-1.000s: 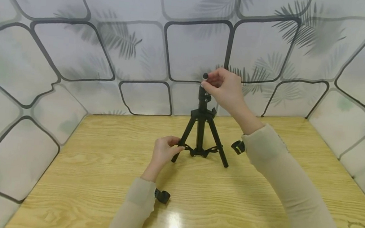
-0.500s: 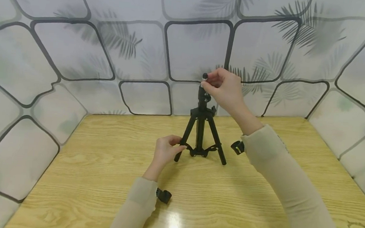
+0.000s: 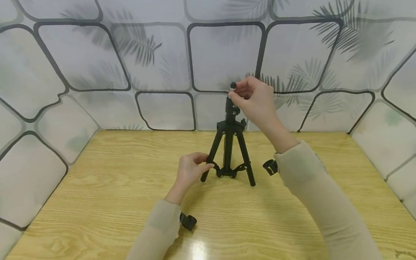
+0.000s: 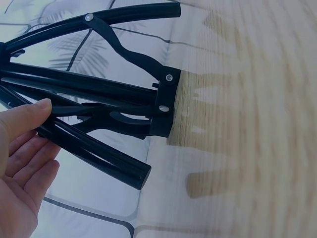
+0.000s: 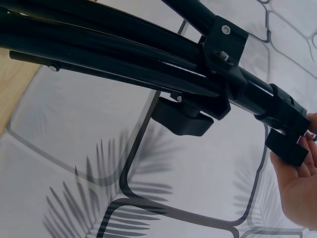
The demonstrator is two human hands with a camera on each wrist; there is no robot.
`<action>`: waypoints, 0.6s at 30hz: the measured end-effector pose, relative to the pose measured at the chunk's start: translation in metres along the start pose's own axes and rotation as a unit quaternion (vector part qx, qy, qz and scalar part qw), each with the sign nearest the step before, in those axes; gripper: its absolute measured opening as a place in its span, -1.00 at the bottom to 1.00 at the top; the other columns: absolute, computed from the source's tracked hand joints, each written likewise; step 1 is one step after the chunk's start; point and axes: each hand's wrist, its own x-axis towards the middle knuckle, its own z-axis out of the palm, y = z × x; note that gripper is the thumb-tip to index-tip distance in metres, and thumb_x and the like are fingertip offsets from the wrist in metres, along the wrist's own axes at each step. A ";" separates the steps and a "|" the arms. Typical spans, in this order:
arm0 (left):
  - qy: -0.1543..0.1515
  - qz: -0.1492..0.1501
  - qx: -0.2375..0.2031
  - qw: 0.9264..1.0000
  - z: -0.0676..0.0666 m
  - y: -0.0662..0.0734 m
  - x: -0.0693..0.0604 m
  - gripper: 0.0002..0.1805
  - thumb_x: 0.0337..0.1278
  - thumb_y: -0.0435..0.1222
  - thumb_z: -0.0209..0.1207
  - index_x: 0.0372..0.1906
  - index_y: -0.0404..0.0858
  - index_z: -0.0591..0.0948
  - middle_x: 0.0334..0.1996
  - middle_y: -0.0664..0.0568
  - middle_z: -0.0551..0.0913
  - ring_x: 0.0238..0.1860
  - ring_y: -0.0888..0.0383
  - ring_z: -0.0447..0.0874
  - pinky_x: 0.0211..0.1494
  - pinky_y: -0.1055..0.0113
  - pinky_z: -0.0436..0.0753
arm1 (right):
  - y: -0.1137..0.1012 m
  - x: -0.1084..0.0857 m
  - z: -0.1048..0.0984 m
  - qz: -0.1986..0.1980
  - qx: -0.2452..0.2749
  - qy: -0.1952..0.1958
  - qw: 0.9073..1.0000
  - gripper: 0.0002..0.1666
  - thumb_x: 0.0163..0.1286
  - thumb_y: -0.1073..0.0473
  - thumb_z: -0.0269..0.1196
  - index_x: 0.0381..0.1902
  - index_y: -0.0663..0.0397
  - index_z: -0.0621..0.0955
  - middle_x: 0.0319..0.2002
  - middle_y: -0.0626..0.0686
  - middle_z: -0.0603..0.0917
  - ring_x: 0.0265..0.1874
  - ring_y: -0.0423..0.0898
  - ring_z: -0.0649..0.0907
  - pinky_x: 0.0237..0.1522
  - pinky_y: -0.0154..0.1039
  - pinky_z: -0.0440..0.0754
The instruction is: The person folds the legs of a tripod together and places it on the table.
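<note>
A black tripod (image 3: 228,148) stands upright on the table with its legs partly spread. My left hand (image 3: 188,170) pinches its left leg between thumb and fingers; in the left wrist view the hand (image 4: 25,158) grips the leg (image 4: 104,154) above its lower end. At the top, my right hand (image 3: 256,101) pinches the tripod's head just under a small black tip (image 3: 233,85). The right wrist view has the fingers of that hand (image 5: 297,181) at the tripod's top, beside a black knob (image 5: 290,147). Another knob (image 5: 183,118) sits lower on the tripod.
The wooden table (image 3: 114,188) reaches back to a pale curtain (image 3: 222,57) with dark outlines and leaf prints, which also surrounds both sides. A black clip (image 3: 188,222) is at the left cuff and another (image 3: 270,167) at the right cuff.
The tripod's legs have drawn slightly closer together. My left hand has shifted a little to the right and up with the left leg. The right hand keeps its hold at the top.
</note>
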 end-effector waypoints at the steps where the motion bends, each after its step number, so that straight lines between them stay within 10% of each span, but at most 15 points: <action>1: 0.000 0.000 -0.003 1.000 0.000 0.000 0.000 -0.74 -0.21 -0.35 0.34 -0.29 -0.35 0.64 -0.35 -0.04 0.66 -0.28 0.11 0.61 -0.09 0.29 0.54 | 0.000 0.000 0.000 -0.001 0.000 0.001 1.000 -0.76 0.17 0.19 0.24 -0.25 0.22 0.52 -0.30 0.08 0.63 -0.34 -0.13 0.61 -0.31 -0.27 0.56; 18: 0.009 -0.003 -0.035 0.999 0.009 0.002 0.002 -0.74 -0.17 -0.36 0.32 -0.26 -0.33 0.64 -0.32 -0.03 0.66 -0.24 0.13 0.61 -0.05 0.29 0.52 | 0.000 -0.003 -0.001 -0.011 -0.009 0.013 1.000 -0.76 0.17 0.19 0.23 -0.25 0.23 0.52 -0.31 0.09 0.63 -0.36 -0.11 0.61 -0.32 -0.26 0.55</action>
